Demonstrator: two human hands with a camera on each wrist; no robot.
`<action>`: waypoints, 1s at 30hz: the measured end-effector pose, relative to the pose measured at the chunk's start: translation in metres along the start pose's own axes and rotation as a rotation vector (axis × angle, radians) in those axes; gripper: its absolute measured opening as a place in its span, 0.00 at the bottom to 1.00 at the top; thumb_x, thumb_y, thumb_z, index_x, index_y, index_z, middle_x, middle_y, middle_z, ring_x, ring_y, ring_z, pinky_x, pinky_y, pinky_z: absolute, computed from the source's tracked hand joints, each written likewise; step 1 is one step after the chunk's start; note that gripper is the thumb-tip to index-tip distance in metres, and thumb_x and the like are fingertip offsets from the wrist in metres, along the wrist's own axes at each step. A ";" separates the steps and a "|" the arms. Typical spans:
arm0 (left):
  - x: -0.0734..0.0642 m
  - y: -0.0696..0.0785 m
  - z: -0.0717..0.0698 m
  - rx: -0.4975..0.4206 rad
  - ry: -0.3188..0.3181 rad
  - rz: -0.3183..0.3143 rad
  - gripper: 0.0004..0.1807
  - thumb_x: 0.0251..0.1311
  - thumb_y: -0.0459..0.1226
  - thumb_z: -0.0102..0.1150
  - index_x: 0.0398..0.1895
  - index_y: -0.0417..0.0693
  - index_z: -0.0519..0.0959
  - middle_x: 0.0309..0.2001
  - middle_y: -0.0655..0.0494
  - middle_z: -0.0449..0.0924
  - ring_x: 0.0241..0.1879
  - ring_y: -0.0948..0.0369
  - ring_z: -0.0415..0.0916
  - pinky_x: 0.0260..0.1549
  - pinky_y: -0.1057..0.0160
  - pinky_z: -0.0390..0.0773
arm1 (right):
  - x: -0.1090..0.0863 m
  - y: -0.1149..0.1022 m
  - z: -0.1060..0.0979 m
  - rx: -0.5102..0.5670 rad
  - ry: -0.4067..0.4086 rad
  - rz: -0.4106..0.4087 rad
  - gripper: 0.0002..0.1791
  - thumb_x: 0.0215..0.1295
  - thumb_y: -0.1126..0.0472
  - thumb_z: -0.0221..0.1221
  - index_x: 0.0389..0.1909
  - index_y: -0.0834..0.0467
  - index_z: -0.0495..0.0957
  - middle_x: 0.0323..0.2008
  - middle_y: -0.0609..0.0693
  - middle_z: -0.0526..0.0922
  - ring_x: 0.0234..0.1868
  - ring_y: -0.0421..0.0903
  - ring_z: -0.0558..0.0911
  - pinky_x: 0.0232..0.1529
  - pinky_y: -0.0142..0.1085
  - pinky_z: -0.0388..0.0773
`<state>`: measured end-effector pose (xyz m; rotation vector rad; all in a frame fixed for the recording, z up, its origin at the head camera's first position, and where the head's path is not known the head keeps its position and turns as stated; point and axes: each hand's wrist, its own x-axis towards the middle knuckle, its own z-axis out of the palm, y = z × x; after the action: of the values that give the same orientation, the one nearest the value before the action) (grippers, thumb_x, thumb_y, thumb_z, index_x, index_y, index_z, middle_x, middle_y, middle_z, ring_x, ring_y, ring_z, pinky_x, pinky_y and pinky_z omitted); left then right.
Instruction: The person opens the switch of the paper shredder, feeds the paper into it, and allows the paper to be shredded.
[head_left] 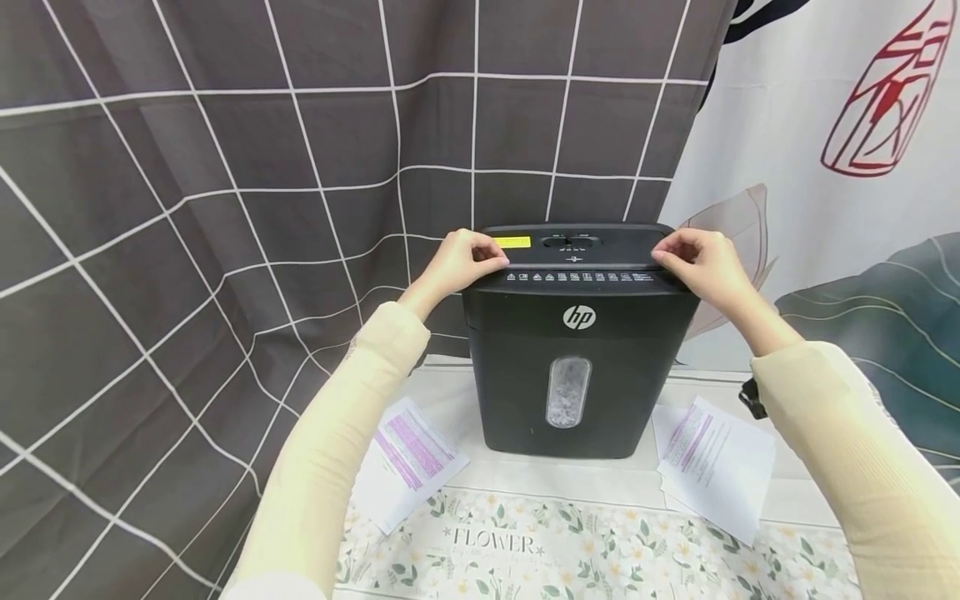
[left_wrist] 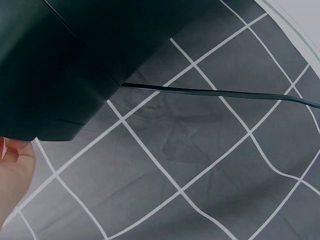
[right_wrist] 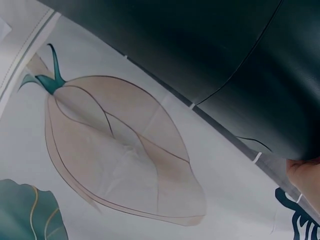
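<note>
shredder (head_left: 517, 375) stands crosswise, a hand at each end

the black shredder is upright, straight ahead of the person. its long axis runs from left to right, so the left hand (head_left: 465, 262) meets one end of the top and the right hand (head_left: 705, 258) the other; neither is plainly nearer. both hands have bent fingers, with the thumb drawn close, touching the shredder's upper corners. only a small gap shows; whether they truly grip the edge or pinch something thin, i cannot tell. pale shreds (head_left: 566, 408) show through the front window (head_left: 569, 371). printed paper (head_left: 416, 462) lies to the left of the base, more sheets (head_left: 716, 467) to the right.
</note>
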<state>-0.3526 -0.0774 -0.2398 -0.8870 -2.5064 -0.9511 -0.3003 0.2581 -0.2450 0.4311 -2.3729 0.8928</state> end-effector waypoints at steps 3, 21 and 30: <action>-0.004 -0.002 -0.002 -0.026 0.037 0.001 0.07 0.55 0.36 0.64 0.32 0.40 0.85 0.32 0.47 0.85 0.29 0.59 0.76 0.32 0.71 0.72 | -0.002 0.001 0.001 0.011 0.006 0.008 0.07 0.60 0.64 0.62 0.33 0.66 0.81 0.19 0.26 0.70 0.21 0.28 0.68 0.25 0.20 0.63; -0.033 -0.016 -0.021 -0.196 0.261 -0.020 0.07 0.56 0.33 0.63 0.33 0.38 0.84 0.29 0.42 0.84 0.20 0.69 0.71 0.24 0.73 0.69 | -0.013 -0.001 0.002 0.105 0.180 0.028 0.09 0.63 0.66 0.58 0.38 0.70 0.79 0.22 0.15 0.69 0.27 0.20 0.69 0.36 0.18 0.62; -0.054 -0.019 -0.018 -0.252 0.295 -0.025 0.06 0.56 0.33 0.63 0.33 0.36 0.84 0.27 0.41 0.83 0.19 0.71 0.71 0.22 0.75 0.69 | -0.026 -0.011 0.004 0.216 0.305 0.018 0.09 0.62 0.67 0.59 0.38 0.71 0.80 0.26 0.21 0.75 0.29 0.25 0.72 0.35 0.20 0.65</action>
<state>-0.3223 -0.1241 -0.2622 -0.7244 -2.1858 -1.3229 -0.2760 0.2497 -0.2572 0.3308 -2.0156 1.1423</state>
